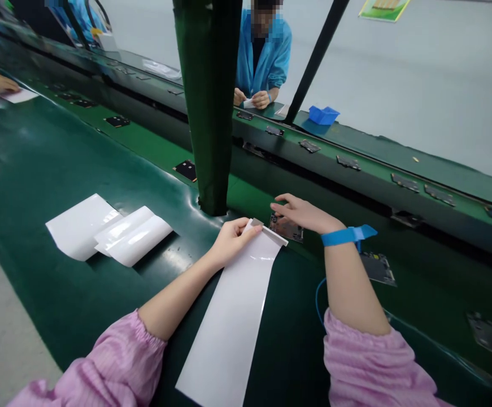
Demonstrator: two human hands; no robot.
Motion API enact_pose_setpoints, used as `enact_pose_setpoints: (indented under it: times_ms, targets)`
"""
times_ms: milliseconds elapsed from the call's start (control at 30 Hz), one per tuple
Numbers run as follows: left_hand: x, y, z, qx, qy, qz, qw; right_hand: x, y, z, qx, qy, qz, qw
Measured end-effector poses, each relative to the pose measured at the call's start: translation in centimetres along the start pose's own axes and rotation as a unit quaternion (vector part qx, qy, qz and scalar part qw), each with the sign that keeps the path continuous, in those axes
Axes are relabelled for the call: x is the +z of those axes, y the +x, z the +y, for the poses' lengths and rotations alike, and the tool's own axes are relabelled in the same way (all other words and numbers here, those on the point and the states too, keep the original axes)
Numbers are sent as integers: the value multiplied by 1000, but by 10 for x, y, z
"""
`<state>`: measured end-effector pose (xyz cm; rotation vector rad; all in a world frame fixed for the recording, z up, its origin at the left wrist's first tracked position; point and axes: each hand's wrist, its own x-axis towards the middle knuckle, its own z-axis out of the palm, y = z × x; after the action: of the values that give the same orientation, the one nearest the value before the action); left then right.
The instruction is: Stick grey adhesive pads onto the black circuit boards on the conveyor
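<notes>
So, left hand (234, 240) pinching the far end of a white strip (233, 316), long axis running back toward the wearer | circuit board (288, 228) just right of that end | right hand (300, 213) nearer it, fingers loosely apart, can't tell if touching

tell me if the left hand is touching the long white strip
Touching. The head view shows the left hand at the strip's far end, its fingers lying over the left edge with no gap.
</notes>
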<state>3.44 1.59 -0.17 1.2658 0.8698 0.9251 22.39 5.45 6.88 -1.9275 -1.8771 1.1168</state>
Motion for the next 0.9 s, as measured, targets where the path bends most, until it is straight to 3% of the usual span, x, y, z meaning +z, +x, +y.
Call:
enact_pose_setpoints:
  times_ms: [133,267,900]
  targets:
    - [0,-1,1,5,-2,9,1000,-4,-14,-17,-120,-35,-38,991]
    - [-1,0,0,19,-9,21,1000,-3,-21,-29,-161,-63,-67,983]
    - [-4,1,-6,15,-58,30,998,10,-10,-28,-137,-61,-102,983]
